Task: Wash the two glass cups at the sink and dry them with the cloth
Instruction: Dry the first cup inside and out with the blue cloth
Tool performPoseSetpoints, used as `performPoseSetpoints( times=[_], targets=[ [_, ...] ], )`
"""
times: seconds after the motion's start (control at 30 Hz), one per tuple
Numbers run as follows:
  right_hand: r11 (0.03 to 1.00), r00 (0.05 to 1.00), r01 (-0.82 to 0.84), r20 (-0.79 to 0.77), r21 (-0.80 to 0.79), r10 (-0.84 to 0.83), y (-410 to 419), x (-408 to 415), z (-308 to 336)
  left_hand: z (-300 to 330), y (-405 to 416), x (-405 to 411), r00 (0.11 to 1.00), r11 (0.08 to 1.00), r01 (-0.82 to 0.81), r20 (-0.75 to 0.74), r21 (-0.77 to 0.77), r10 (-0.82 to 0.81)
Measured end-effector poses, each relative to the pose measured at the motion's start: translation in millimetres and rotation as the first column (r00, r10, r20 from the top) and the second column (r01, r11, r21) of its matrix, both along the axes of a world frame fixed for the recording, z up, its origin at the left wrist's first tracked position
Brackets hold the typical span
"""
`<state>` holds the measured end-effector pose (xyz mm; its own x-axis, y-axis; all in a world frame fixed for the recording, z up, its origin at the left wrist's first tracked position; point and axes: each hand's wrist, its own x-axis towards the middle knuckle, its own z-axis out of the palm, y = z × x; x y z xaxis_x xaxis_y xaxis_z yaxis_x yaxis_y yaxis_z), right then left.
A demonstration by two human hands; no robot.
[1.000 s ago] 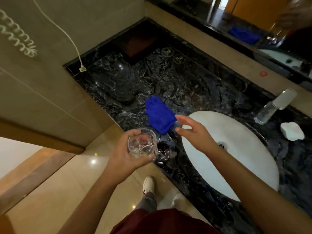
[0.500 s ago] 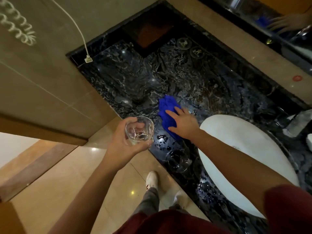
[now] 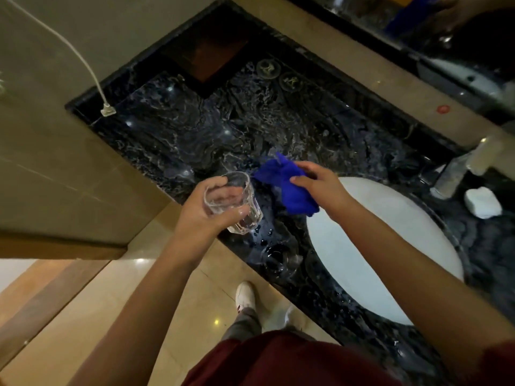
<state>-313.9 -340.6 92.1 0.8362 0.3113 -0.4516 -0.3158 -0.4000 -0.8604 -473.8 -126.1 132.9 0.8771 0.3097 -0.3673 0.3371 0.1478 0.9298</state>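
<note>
Glass cup (image 3: 237, 203), apparently empty, in left hand (image 3: 206, 215) grip; blue cloth (image 3: 289, 188) bunched in right hand (image 3: 320, 188).

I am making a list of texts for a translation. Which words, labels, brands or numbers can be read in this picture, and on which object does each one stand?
No text can be read in this view.
Red round sticker on the beige ledge: too small and blurred to read.
Two round coasters on the black counter: a pale emblem only, not legible.
Glass cup, blue cloth, white soap: no markings visible.
</note>
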Motion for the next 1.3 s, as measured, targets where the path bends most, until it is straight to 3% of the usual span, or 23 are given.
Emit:
performPoseSetpoints(
  times=[0.07, 0.17, 0.43, 0.5, 0.57, 0.77, 0.9, 1.0, 1.07, 1.2, 1.27, 1.3],
  targets=[
    [0.964, 0.972, 0.224, -0.104, 0.147, -0.210, -28.4, -18.2, 33.0, 7.8, -15.9, 8.1, 1.000, 0.996, 0.025, 0.020, -0.087, -0.023],
    [0.783, 0.821, 0.547, -0.370, 0.296, -0.434, -73.7, -57.0, 71.4, 23.4, -52.0, 18.8, 0.990, 0.978, 0.138, 0.052, -0.159, -0.131],
    [0.308, 0.653, 0.742, -0.542, 0.595, -0.529, -166.1, -154.8, 105.8, 60.5, -178.3, 27.1, 0.911, 0.861, 0.411, 0.170, -0.300, -0.376],
    [0.203, 0.647, 0.737, -0.586, 0.645, -0.488, -181.6, -167.6, 106.6, 66.2, -211.8, 25.6, 0.897, 0.856, 0.437, 0.202, -0.276, -0.393],
    [0.157, 0.631, 0.735, -0.579, 0.660, -0.516, -196.8, -174.9, 108.6, 71.9, -245.7, 23.0, 0.879, 0.856, 0.465, 0.229, -0.225, -0.418],
    [0.089, 0.614, 0.720, -0.573, 0.688, -0.543, -250.9, -184.0, 122.9, 82.8, -331.1, 8.8, 0.729, 0.803, 0.561, 0.339, 0.203, -0.595],
    [0.163, 0.610, 0.728, -0.519, 0.666, -0.599, -291.7, -186.8, 125.5, 88.7, -369.5, 0.0, 0.640, 0.768, 0.421, 0.442, 0.482, -0.628],
    [0.244, 0.613, 0.721, -0.434, 0.648, -0.660, -316.9, -189.4, 128.3, 88.4, -385.6, 0.2, 0.534, 0.603, 0.154, 0.448, 0.783, -0.717],
    [0.310, 0.621, 0.713, -0.362, 0.628, -0.695, -327.9, -192.0, 130.5, 86.2, -394.0, -4.3, 0.545, 0.512, 0.049, 0.407, 0.857, -0.733],
    [0.480, 0.610, 0.710, -0.110, 0.515, -0.785, -339.3, -194.0, 129.2, 81.7, -403.4, -8.9, 0.540, 0.510, 0.030, 0.415, 0.860, -0.732],
    [0.550, 0.586, 0.704, 0.070, 0.449, -0.807, -339.8, -194.9, 129.9, 88.8, -403.3, -4.5, 0.590, 0.628, 0.267, 0.391, 0.731, -0.706],
    [0.582, 0.569, 0.702, 0.167, 0.410, -0.805, -338.3, -195.6, 130.0, 92.4, -402.3, -0.7, 0.658, 0.701, 0.431, 0.334, 0.568, -0.675]
  ],
)
